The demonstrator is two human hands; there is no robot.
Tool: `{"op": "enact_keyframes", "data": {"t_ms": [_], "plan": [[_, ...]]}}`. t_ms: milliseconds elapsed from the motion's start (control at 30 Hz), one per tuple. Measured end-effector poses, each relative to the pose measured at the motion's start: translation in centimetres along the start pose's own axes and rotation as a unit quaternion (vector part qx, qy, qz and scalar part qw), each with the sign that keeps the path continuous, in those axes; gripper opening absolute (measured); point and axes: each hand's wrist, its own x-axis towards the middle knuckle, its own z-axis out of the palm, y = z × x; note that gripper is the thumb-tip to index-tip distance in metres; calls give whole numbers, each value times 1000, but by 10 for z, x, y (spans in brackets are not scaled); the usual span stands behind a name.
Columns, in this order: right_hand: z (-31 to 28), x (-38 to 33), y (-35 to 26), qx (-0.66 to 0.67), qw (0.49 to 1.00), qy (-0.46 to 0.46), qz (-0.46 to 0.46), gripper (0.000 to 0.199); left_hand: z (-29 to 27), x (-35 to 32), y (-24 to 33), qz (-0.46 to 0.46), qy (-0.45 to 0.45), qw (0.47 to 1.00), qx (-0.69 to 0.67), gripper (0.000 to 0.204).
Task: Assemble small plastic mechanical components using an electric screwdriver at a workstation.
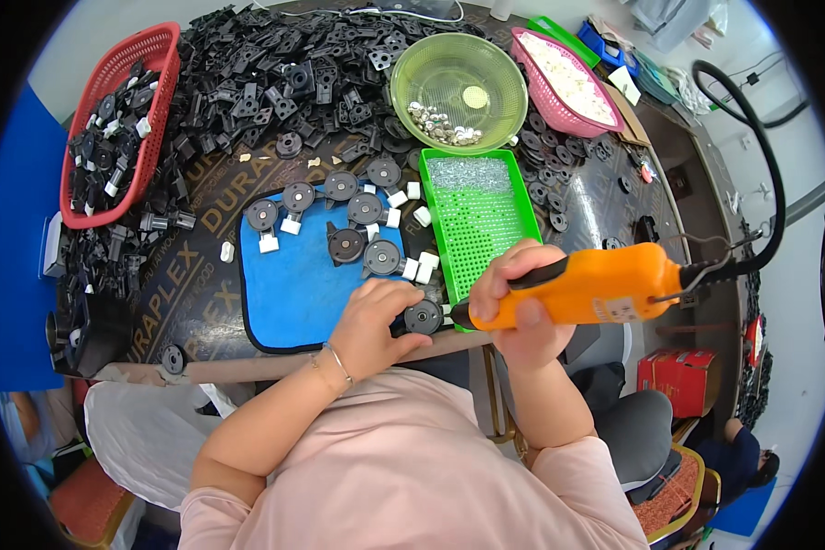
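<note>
My right hand (522,298) is wrapped round an orange electric screwdriver (596,286), its black nose pointing left. The tip reaches the side of a round black plastic part (423,316) at the table's front edge. My left hand (376,321) grips that part from the left, thumb below it and fingers above. Beyond my left hand lies a blue mat (289,293). Several round black parts with white end pieces rest on and beside it, among them one black wheel part (381,258). Just past the screwdriver nose is a green tray (477,220) of small screws.
A large heap of black plastic parts (293,73) covers the far table. A yellow-green basket (458,82) holds small metal pieces. Red basket (119,119) at left holds black and white parts; pink basket (568,82) holds white pieces. The screwdriver's black cable (770,183) loops at right.
</note>
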Motion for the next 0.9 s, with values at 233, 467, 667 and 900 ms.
{"op": "enact_keyframes", "data": {"t_ms": [233,467,667,900], "plan": [[-2,-1,10,-111,993,-34,-1,29,0,0,-1,-4,-3,1000,-2,53],[-1,1,14,-109,992,-66,0,27,0,1,-1,-7,-8,1000,-1,52],[-4,9,7,-34,998,-49,1,32,2,1,1,-10,-6,1000,15,52],[-30,10,4,-49,999,14,6,31,2,2,2,-15,-14,1000,16,52]]}}
